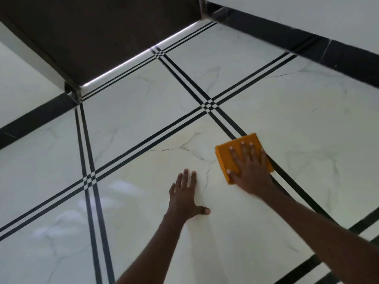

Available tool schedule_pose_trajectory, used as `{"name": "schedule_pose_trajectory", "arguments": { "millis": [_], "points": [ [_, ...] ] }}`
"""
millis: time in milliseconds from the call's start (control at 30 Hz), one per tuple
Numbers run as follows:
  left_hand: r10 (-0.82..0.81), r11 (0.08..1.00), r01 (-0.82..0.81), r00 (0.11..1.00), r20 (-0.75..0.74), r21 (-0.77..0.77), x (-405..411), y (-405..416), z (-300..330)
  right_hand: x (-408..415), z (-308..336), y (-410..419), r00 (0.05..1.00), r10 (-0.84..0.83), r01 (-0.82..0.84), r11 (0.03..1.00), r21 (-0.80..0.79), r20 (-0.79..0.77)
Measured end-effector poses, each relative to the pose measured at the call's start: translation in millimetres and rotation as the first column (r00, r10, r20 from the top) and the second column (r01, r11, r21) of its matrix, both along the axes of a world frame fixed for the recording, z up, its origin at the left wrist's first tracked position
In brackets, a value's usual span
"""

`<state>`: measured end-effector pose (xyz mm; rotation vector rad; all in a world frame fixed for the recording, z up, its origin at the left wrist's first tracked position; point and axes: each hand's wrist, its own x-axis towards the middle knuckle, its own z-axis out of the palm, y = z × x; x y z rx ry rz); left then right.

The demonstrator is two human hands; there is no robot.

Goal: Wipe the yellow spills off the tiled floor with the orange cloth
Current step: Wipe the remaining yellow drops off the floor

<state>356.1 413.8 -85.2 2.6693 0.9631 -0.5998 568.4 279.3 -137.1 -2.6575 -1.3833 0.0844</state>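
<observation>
Right hand [251,169] flat with fingers spread atop orange cloth [225,156], cloth on floor [143,124], left hand [185,198] open, palm down beside it

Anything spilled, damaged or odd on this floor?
Only a faint yellowish smear on the white tile beyond the orange cloth, which the right hand presses flat. The thin dark lines look like marble veining, not cracks.

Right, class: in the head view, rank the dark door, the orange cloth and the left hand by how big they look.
1. Dark door, clearly largest.
2. and 3. Orange cloth and left hand look much alike, so no ranking; the right hand covers part of the cloth.
</observation>
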Motion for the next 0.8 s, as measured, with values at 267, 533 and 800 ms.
{"name": "schedule_pose_trajectory", "arguments": {
  "millis": [267,533,800],
  "points": [
    [-0.007,0.999,0.005,0.999,0.041,0.035,-4.4,0.9,-4.0,107.3,-2.5,-47.2,0.855,-0.504,0.513,0.856,0.060,-0.123],
    [0.008,0.999,-0.009,1.000,0.023,0.031,-2.0,1.7,-2.3,-44.9,-1.3,10.6,0.993,-0.115,0.117,0.991,0.067,-0.035],
    [0.005,1.000,-0.005,1.000,0.007,-0.011,-1.2,5.3,11.9,58.9,-12.9,-31.1,0.918,-0.395,0.397,0.915,0.076,-0.038]
  ]
}}
